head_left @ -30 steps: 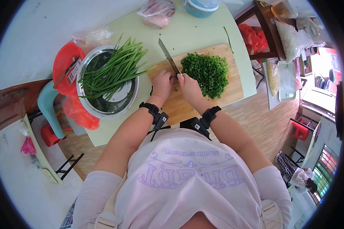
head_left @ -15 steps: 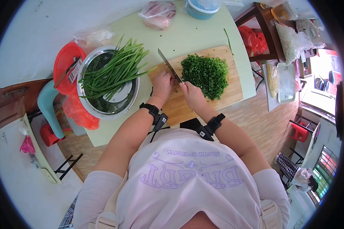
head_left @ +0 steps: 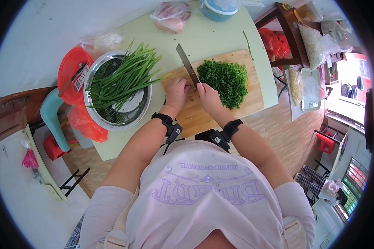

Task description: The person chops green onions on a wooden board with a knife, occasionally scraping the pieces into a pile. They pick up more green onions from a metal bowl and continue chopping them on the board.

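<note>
Pale green, the table (head_left: 207, 39) held a wooden board (head_left: 191, 115) with chopped greens (head_left: 222, 83) on it. The right hand (head_left: 210, 98) gripped a knife (head_left: 187, 64) beside them. The left hand (head_left: 177, 93) curled nearby; I couldn't tell if it held anything.

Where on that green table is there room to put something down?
On the table, the widest free patch lies between bag, tub and board, with a few scraps. The board's near corner has a smaller one. It's crowded around the left hand, right hand, knife and chopped greens, and leftward, at the bowl and basin.
</note>
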`<state>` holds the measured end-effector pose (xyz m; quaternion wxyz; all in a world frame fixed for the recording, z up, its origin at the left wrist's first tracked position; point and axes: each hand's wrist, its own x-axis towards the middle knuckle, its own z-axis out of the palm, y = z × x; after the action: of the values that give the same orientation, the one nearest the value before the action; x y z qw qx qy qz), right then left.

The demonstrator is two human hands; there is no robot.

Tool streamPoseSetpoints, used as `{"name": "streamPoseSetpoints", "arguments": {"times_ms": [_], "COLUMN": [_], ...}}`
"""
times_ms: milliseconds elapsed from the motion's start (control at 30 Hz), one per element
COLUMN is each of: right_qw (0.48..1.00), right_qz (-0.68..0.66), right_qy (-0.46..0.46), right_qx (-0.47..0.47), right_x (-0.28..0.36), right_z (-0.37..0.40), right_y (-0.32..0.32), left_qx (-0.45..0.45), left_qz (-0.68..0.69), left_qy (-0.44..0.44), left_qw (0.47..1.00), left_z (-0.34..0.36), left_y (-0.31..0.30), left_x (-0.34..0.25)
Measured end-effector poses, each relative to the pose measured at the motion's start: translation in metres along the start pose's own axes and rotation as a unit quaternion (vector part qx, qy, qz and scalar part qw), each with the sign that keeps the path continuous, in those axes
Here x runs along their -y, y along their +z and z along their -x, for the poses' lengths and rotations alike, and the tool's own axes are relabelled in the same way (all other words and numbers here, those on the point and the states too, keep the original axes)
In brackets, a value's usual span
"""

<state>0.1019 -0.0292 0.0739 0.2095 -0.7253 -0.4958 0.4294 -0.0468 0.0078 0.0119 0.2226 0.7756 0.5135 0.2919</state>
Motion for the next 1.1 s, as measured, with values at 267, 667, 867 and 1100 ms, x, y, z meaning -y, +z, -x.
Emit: {"name": "streamPoseSetpoints", "arguments": {"times_ms": [267,667,867,1100], "right_qw": [0.998,0.998,0.999,0.999], "right_qz": [0.029,0.002,-0.01,0.033], "right_qy": [-0.042,-0.069,-0.029,-0.032], "right_qx": [0.031,0.002,-0.017,-0.003], "right_x": [-0.009,-0.005,-0.014,-0.013], "right_z": [0.013,-0.012,0.003,0.036], "right_y": [0.0,0.012,-0.01,-0.065], "left_qx": [0.009,0.022,0.027,0.048], "left_qz": [0.028,0.012,-0.015,0.017], "left_qy": [0.002,0.004,-0.014,0.004], "left_qw": [1.0,1.0,0.999,0.999], "left_z": [-0.001,-0.002,-0.004,-0.014], "left_y": [-0.004,-0.003,-0.001,0.004], "left_x": [-0.001,0.001,-0.004,-0.042]}}
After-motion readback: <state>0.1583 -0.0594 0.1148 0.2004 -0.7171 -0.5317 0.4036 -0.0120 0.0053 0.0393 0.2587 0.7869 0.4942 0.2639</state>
